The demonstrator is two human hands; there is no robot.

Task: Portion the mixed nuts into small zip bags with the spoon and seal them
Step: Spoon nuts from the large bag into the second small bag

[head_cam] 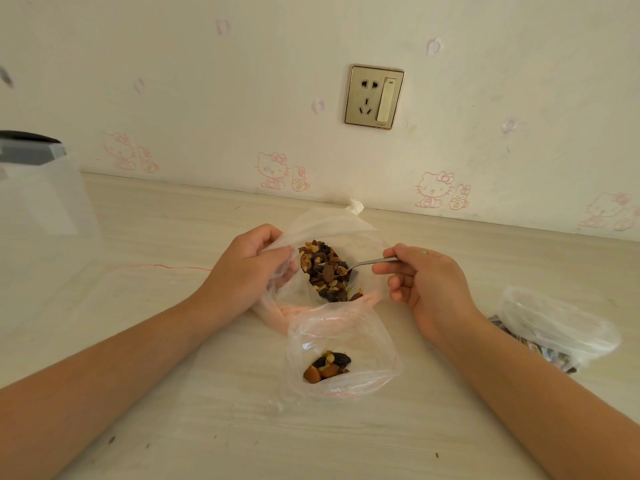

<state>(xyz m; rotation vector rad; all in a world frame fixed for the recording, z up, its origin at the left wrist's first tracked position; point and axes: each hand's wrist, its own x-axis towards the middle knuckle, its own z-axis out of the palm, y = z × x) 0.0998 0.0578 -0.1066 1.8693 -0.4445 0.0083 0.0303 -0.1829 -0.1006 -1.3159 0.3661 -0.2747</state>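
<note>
The scoop is under way. The rim of the supply bag (332, 226) is gripped by the left hand (249, 268), fingers curled into the thin film so that the mouth is held wide. The handle of the spoon (369, 262) is pinched by the right hand (427, 284) between thumb and fingertips, and its bowl is sunk among the mixed nuts (320, 258), with an almond seen riding on it. The hands are set apart, one on each side of the bag's mouth.

For a clean transfer, the bowl is best levelled before it is lifted, the load kept modest, and the path to the small zip bag (367, 348) kept low and short. That bag lies on the tabletop (173, 358) just in front of the supply bag, slumped, with nothing propping it. Its lip may need to be raised or steadied, or pieces could be shed. Only a small heap is seen inside, so more spoonfuls are judged necessary before sealing.

The spoon is slim polished metal. Both bags are soft, crinkled clear film, the small one marked with thin red lines at its edges. The nuts are lumpy, tan to near-black. The tabletop is pale, matt wood grain. Another filled plastic bag (557, 327) is noted at the right.
</note>
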